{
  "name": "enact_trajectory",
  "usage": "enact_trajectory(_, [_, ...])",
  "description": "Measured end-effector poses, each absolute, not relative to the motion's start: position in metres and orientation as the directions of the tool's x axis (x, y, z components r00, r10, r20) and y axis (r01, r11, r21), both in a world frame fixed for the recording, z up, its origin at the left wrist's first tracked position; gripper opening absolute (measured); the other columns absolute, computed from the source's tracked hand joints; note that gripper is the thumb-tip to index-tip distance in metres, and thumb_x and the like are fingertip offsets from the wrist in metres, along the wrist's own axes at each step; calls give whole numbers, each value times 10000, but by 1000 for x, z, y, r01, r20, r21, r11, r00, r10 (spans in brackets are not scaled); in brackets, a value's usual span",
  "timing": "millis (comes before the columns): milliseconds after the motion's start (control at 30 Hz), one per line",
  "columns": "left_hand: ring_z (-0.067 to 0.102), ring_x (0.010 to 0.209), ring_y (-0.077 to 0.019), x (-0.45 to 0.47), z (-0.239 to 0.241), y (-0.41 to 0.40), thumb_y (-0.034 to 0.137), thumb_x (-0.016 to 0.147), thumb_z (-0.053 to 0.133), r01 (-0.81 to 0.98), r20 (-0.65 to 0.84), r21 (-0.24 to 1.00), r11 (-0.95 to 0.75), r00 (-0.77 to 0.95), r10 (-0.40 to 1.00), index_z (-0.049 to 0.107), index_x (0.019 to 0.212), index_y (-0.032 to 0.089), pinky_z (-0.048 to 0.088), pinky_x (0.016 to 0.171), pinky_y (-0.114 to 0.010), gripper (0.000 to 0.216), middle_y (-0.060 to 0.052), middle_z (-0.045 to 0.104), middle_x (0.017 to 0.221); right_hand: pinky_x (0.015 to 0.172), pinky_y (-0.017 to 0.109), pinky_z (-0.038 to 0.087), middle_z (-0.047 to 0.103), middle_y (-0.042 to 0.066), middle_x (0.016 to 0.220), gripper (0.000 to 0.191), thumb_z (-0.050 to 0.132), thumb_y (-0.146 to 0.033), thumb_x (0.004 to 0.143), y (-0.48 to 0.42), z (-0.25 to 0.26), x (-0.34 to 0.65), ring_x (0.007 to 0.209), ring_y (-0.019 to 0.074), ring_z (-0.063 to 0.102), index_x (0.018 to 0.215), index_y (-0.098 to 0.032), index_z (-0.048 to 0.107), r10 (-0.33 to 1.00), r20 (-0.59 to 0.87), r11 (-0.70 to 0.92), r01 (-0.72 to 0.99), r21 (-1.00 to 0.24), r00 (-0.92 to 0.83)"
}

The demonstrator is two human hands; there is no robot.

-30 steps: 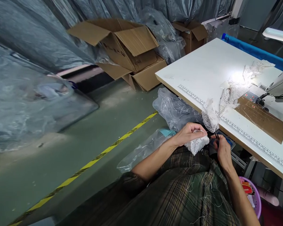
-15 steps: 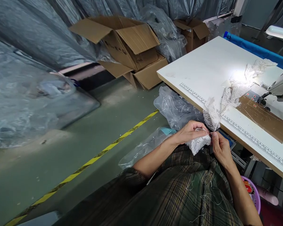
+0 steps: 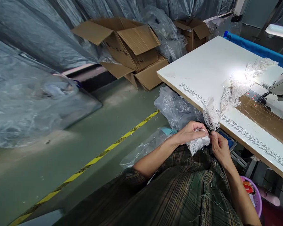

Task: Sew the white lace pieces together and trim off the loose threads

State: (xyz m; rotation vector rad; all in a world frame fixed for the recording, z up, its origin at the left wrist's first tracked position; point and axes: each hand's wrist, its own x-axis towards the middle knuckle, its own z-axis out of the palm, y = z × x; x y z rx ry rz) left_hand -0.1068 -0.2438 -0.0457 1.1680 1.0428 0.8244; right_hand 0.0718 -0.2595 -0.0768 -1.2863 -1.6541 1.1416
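Note:
My left hand is closed around a bunched piece of white lace just below the table's front edge, over my lap. My right hand is pinched right beside it, touching the lace's edge; a thin dark tool seems to be in its fingers, though I cannot make it out. A strip of the same lace trails from the hands up over the edge of the white sewing table toward the sewing machine.
A brown cardboard sheet lies by the machine. Clear plastic bags sit beside the table, open cardboard boxes behind them, and large plastic-wrapped bundles at left. Yellow tape crosses the green floor. A purple basket stands under the table.
My right hand has moved up and closer to the left hand, from holding a small tool a little apart to pinching at the lace's edge. The left hand has barely moved.

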Motion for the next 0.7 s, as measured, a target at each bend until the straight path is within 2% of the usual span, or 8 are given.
enact_trajectory(100, [562, 648, -107, -107, -56, -241, 438, 654, 808, -78, -235, 960, 268, 295, 926, 677, 742, 131, 406, 625, -220, 345, 1, 655, 685, 511, 254, 329, 400, -44, 583, 587, 342, -705, 934, -262, -90, 75, 539, 116, 363, 774, -194, 582, 994, 18, 42, 224, -974, -107])
enact_trajectory(200, [585, 635, -109, -104, -67, -230, 518, 590, 868, -190, -297, 925, 329, 178, 938, 653, 929, 140, 416, 620, -219, 551, 9, 681, 714, 486, 261, 318, 375, -54, 567, 619, 332, -722, 924, -255, -102, 71, 529, 132, 364, 941, -178, 627, 998, 54, 59, 223, -973, -29])
enact_trajectory(267, [591, 635, -110, -100, -70, -220, 571, 560, 881, -237, -298, 915, 325, 141, 944, 633, 1009, 139, 418, 629, -221, 671, 6, 695, 732, 488, 264, 321, 383, -52, 559, 642, 340, -740, 908, -246, -107, 65, 535, 137, 373, 953, -171, 633, 997, 81, 77, 229, -970, 7])
enact_trajectory(333, [595, 656, -110, -99, -71, -212, 584, 533, 894, -254, -267, 920, 299, 153, 952, 646, 977, 127, 422, 656, -224, 684, -2, 698, 742, 499, 262, 331, 399, -50, 552, 630, 383, -750, 886, -241, -107, 58, 540, 133, 381, 904, -171, 630, 994, 95, 81, 225, -971, 56])
enact_trajectory(467, [496, 573, -72, -108, -75, -213, 565, 526, 904, -156, -255, 941, 300, 256, 932, 640, 707, 112, 341, 569, -205, 554, 29, 606, 616, 497, 257, 342, 431, -45, 553, 453, 505, -622, 894, -259, -90, 60, 526, 119, 375, 748, -199, 576, 986, 132, 103, 243, -964, 107])
enact_trajectory(533, [445, 544, -63, -115, -80, -219, 577, 542, 891, -96, -264, 943, 320, 372, 890, 633, 653, 113, 305, 538, -206, 542, 38, 565, 579, 496, 248, 350, 456, -34, 587, 318, 543, -444, 920, -280, -74, 70, 531, 115, 391, 698, -217, 535, 959, 282, 253, 344, -904, 38])
enact_trajectory(600, [456, 565, -72, -118, -86, -223, 595, 557, 874, -93, -252, 945, 314, 407, 878, 667, 706, 116, 321, 556, -211, 542, 29, 579, 606, 524, 251, 383, 514, -3, 652, 216, 569, -277, 890, -302, -57, 80, 585, 129, 469, 687, -226, 516, 855, 508, 499, 435, -750, -103])
enact_trajectory(700, [521, 659, -107, -109, -90, -223, 637, 622, 816, -119, -199, 962, 244, 304, 932, 715, 808, 128, 375, 629, -226, 552, -13, 643, 712, 493, 233, 372, 600, 28, 748, 115, 574, -146, 856, -323, -39, 90, 606, 125, 536, 798, -231, 522, 735, 590, 671, 477, -567, -333])
